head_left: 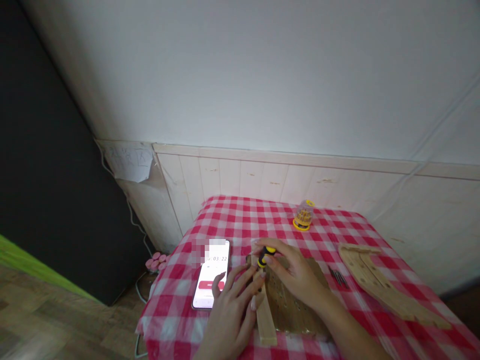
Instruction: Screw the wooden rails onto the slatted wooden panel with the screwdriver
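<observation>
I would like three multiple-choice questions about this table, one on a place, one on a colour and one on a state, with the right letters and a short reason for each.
1. Where does the phone lie in relation to the drilled wooden board?
A. On the board
B. To its left
C. To its right

2. What colours has the screwdriver handle in the right hand?
A. Yellow and black
B. Red and white
C. Blue and green

3. What is the state of the phone screen?
A. Dark
B. Lit, showing digits
C. Turned face down

1. B: the phone lies on the checked tablecloth, left of the board.
2. A: both colours show between the fingers.
3. B: the bright screen shows 03:22.
</observation>
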`<state>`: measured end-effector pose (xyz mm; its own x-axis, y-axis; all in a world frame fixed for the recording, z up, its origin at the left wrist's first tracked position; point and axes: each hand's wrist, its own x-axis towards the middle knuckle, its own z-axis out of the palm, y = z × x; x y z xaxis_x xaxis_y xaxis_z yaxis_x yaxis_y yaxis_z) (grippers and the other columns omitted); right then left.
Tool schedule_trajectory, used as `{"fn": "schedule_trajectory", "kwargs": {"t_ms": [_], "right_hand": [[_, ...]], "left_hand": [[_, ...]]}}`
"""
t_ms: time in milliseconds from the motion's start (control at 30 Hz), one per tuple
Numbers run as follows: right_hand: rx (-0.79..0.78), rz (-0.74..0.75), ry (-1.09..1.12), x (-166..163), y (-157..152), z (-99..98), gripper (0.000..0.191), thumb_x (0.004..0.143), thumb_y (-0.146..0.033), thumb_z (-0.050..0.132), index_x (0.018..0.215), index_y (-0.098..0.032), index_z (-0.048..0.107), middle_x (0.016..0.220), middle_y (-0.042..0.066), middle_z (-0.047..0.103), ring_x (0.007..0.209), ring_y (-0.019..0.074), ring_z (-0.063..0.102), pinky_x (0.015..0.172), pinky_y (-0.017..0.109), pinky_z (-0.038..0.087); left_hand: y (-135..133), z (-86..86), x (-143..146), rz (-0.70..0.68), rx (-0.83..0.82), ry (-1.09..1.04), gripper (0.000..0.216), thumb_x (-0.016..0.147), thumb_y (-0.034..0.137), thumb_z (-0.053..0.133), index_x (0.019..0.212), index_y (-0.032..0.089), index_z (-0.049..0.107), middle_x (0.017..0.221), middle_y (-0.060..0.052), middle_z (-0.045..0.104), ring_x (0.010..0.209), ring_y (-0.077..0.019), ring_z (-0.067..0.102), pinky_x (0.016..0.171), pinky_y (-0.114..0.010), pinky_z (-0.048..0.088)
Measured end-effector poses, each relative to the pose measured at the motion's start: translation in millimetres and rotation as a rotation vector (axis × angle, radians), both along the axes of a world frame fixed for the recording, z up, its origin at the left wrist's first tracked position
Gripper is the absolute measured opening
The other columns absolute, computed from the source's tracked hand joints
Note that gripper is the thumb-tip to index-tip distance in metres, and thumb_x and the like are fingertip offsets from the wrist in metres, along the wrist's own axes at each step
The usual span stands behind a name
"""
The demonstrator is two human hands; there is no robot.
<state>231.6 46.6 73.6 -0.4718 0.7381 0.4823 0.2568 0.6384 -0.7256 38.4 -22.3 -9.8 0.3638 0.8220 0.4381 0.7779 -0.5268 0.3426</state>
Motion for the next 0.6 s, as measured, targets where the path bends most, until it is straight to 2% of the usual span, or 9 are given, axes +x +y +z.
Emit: {"fn": "schedule_trajectory", "kwargs": {"t_ms": [133, 233, 333, 467, 600], "right_hand": [[0.06, 0.036, -0.181, 11, -2, 9.5, 0.045, 0.109, -0.033, 0.04, 0.153, -0.03, 0.05, 0.138, 0.012, 0.071, 0.125, 0.0251, 0.068, 0.104, 0.043, 0.056], [0.072, 0.03, -0.264, 18, 1, 10.2, 0.051, 0.109, -0.031, 0.039, 0.16, -0.031, 0.038, 0.146, 0.012, 0.066, 0.128, 0.0263, 0.067, 0.104, 0.046, 0.056], [0.08, 0.012, -0.26, 18, 6, 8.2, 0.047, 0.107, -0.03, 0.043, 0.154, -0.032, 0.047, 0.144, 0.01, 0.067, 0.125, 0.0267, 0.07, 0.101, 0.046, 0.058], [0.047, -0.044, -0.175, 12, 6, 7.2, 0.037, 0.103, -0.027, 0.052, 0.138, -0.03, 0.064, 0.125, 0.008, 0.078, 0.11, 0.0249, 0.076, 0.09, 0.038, 0.063], [-0.009, -0.044, -0.065, 8, 4, 7.7, 0.025, 0.099, -0.031, 0.061, 0.123, -0.028, 0.069, 0.111, 0.006, 0.081, 0.097, 0.0227, 0.079, 0.084, 0.033, 0.064]], "left_hand": [[-2, 1.1, 0, 0.012, -0.003, -0.005, 0.06, 0.1, 0.009, 0.042, 0.153, 0.037, 0.049, 0.152, 0.001, 0.06, 0.141, -0.0268, 0.049, 0.109, -0.048, 0.033], [-2, 2.8, 1, 0.013, 0.013, -0.002, 0.058, 0.1, 0.01, 0.044, 0.15, 0.036, 0.054, 0.15, 0.0, 0.061, 0.14, -0.0273, 0.05, 0.111, -0.047, 0.033], [-2, 4.3, 1, 0.012, 0.031, 0.012, 0.058, 0.099, 0.008, 0.045, 0.15, 0.035, 0.055, 0.15, 0.001, 0.061, 0.139, -0.0257, 0.052, 0.111, -0.045, 0.032], [-1, 4.2, 1, 0.013, 0.062, 0.034, 0.059, 0.098, 0.006, 0.044, 0.149, 0.035, 0.055, 0.153, 0.003, 0.059, 0.142, -0.0242, 0.05, 0.11, -0.044, 0.031], [-1, 2.0, 1, 0.024, 0.09, 0.047, 0.061, 0.099, 0.006, 0.044, 0.151, 0.037, 0.053, 0.158, 0.002, 0.053, 0.144, -0.0248, 0.048, 0.11, -0.044, 0.03]]}}
